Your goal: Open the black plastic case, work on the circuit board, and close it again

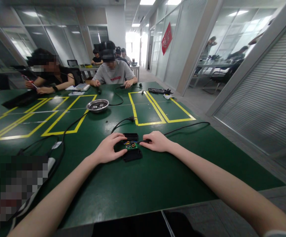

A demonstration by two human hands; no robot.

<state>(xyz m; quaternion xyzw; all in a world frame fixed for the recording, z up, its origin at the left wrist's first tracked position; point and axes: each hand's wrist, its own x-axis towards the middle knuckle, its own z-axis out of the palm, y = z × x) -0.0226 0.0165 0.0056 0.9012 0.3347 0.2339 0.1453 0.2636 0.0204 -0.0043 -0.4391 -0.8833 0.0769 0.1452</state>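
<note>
A small green circuit board [131,145] with copper-coloured coils lies on the table between two black plastic case halves, the far half [131,135] and the near half [133,155]. My left hand [110,148] grips the board's left end, thumb on the near side and fingers on the far side. My right hand [156,141] is closed in a pinch on a black cable [143,141] at the board's right end. From that hand the cable runs off to the right. Another black cord with a plug [131,118] lies beyond my left hand.
A metal bowl [98,106] holding small metal parts stands farther back on the green table [143,187]. Yellow tape [150,124] marks rectangles there. Two people sit at the far side, handling things. Dark cables [66,131] and a blurred-out object [16,187] lie at the left.
</note>
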